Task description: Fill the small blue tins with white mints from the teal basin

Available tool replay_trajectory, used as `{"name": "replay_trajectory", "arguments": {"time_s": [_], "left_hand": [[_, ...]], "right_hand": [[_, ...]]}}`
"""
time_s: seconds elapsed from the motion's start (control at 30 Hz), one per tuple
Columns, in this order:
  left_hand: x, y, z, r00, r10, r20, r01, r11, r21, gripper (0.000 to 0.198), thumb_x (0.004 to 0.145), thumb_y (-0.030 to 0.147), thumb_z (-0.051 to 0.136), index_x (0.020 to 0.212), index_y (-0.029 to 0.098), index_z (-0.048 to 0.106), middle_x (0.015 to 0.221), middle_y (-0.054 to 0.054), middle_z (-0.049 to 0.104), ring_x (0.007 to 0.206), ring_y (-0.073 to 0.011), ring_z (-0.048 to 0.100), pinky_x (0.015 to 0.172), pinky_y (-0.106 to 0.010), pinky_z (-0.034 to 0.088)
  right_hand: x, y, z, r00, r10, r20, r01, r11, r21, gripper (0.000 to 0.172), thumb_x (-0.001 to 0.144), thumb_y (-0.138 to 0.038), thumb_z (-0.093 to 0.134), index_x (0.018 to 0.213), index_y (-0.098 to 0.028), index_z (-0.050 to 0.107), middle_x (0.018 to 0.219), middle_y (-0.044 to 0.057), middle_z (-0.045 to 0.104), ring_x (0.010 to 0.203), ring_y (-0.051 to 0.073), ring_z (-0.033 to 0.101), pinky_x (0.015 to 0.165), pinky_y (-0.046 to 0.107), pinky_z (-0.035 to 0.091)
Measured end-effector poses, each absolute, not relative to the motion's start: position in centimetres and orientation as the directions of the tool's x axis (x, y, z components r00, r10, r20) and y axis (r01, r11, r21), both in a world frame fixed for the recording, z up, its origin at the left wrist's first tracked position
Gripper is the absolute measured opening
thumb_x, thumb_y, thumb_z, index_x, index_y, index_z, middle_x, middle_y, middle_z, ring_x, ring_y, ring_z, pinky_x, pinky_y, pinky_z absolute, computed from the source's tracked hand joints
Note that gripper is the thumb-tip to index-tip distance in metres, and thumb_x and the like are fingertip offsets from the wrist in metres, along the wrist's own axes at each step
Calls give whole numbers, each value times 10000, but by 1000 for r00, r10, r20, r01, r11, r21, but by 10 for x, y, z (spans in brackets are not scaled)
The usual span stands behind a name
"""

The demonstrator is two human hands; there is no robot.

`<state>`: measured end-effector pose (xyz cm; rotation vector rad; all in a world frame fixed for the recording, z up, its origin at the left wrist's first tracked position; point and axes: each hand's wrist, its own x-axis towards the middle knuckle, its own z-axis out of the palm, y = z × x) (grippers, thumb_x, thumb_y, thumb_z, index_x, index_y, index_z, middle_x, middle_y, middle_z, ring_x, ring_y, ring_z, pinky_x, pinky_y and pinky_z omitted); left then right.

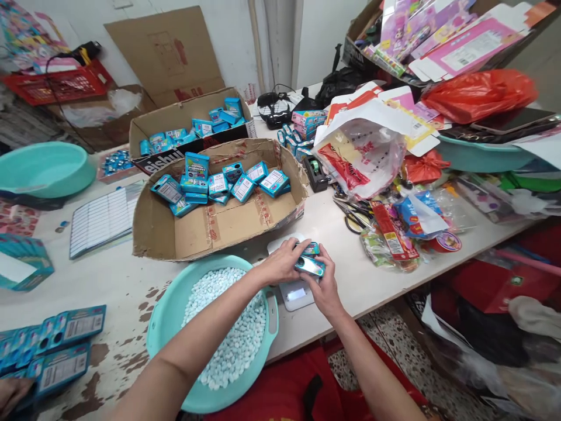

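Both my hands meet over a small white digital scale (297, 294) near the table's front edge. My left hand (283, 261) and my right hand (325, 287) are closed together on a small blue tin (309, 264), holding it just above the scale. Left of the scale stands a teal basin (166, 327) filled with small white candies (230, 327). Behind it lies an open cardboard tray (219, 225) with several small blue boxes (219, 184) piled at its far side.
A second cardboard box of blue boxes (193, 126) sits further back. Flat blue cartons (52, 345) lie at the left edge beside another person's hand (11, 394). A tape dispenser (315, 172), scissors (353, 219), plastic bags and wrappers crowd the right side. An empty teal basin (44, 169) stands far left.
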<state>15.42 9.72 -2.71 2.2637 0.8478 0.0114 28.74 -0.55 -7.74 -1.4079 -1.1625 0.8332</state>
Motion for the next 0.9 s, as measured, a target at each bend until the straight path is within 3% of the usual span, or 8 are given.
{"name": "replay_trajectory", "arguments": {"time_s": [0.13,0.27,0.43,0.57,0.67,0.77,0.83,0.9], "left_hand": [[171,90,-24,707,652,-273,694,-567,443,857,709,310,632,1439,220,193,1270,-148,408,1131,-323,420,866,-423,436],[184,78,-23,619,745,-249,779,-545,310,686,731,264,597,1357,200,323,1181,-136,477,1060,-314,455,826,-419,441],[160,61,-7,527,843,-110,803,-452,388,631,678,263,637,1266,201,417,1111,-106,531,1002,-281,489,810,-392,460],[85,34,36,229,935,272,805,-339,487,695,681,274,662,1307,225,365,1156,-97,528,1035,-263,498,880,-398,441],[5,14,64,-173,861,479,889,-73,452,723,688,386,695,1315,209,380,1177,-113,506,1082,-294,487,927,-455,410],[-74,8,63,-596,597,537,801,399,446,961,551,555,753,1344,181,359,1280,-155,439,1210,-404,349,952,-559,358],[-118,15,44,-737,474,481,670,608,427,972,545,581,736,1351,192,357,1314,-150,436,1256,-429,296,982,-592,312],[-152,26,16,-830,426,360,550,729,406,916,579,538,713,1342,161,373,1314,-175,447,1246,-426,335,997,-588,299]], "right_hand": [[288,-2,-85,267,963,47,47,36,-998,611,875,-342,534,1387,-236,219,1523,141,219,1397,215,234,1117,465,252],[285,-2,-81,331,944,-19,-7,-18,-1000,729,867,-385,538,1445,-258,112,1534,140,190,1403,232,218,1113,497,230],[284,-8,-71,564,822,-73,19,-102,-995,680,816,-447,571,1392,-250,267,1464,159,310,1300,291,394,982,511,399],[286,6,-54,630,775,53,174,-75,-982,537,808,-410,586,1278,-206,424,1306,148,460,1189,275,485,918,486,453],[283,46,-28,529,781,333,376,137,-917,493,805,-342,611,1252,-208,451,1249,126,472,1148,248,503,890,454,481],[274,110,2,318,746,586,564,348,-749,423,800,-306,624,1193,-199,508,1173,117,520,1128,243,504,894,439,475],[265,161,15,173,793,584,649,354,-673,351,816,-310,603,1137,-181,550,1142,124,563,1136,254,500,954,456,418],[253,211,17,85,921,379,730,201,-653,338,780,-288,645,1089,-165,582,1175,138,567,1163,273,486,988,448,379]]}}
